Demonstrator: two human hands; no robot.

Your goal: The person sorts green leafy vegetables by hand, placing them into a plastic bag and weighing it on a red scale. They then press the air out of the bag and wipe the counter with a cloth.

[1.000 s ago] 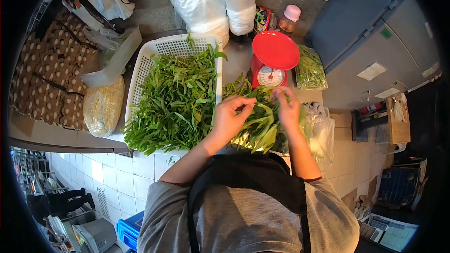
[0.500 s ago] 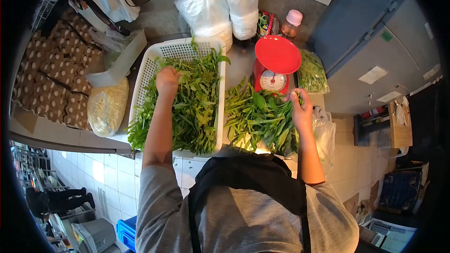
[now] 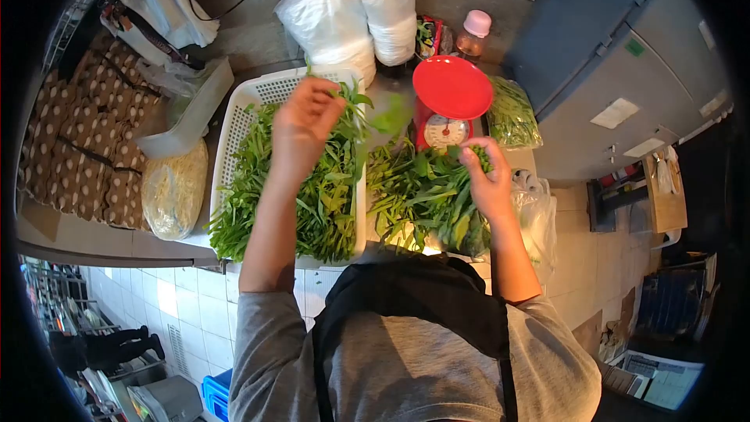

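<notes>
My left hand [image 3: 306,117] is raised over the white perforated basket [image 3: 361,211], its fingers closed on a sprig of leafy greens [image 3: 355,100]. A blurred leaf hangs just right of that sprig. Long-leaved greens [image 3: 305,195] fill the basket. To the right of it, a pile of the same greens [image 3: 422,195] lies on the counter. At that pile's right edge, my right hand [image 3: 488,180] is closed round a bunch of green stems [image 3: 481,158].
Behind the pile stands a red dial scale [image 3: 445,131]. Bagged greens [image 3: 512,113] lie right of it. White plastic bags [image 3: 332,23] and a pink-capped bottle [image 3: 473,31] line the wall. Left are a bag of pale shreds [image 3: 173,195] and egg trays [image 3: 86,141].
My left hand has risen from the greens in the basket and moved right with a sprig. My right hand has shifted slightly left and down, still holding stems.
</notes>
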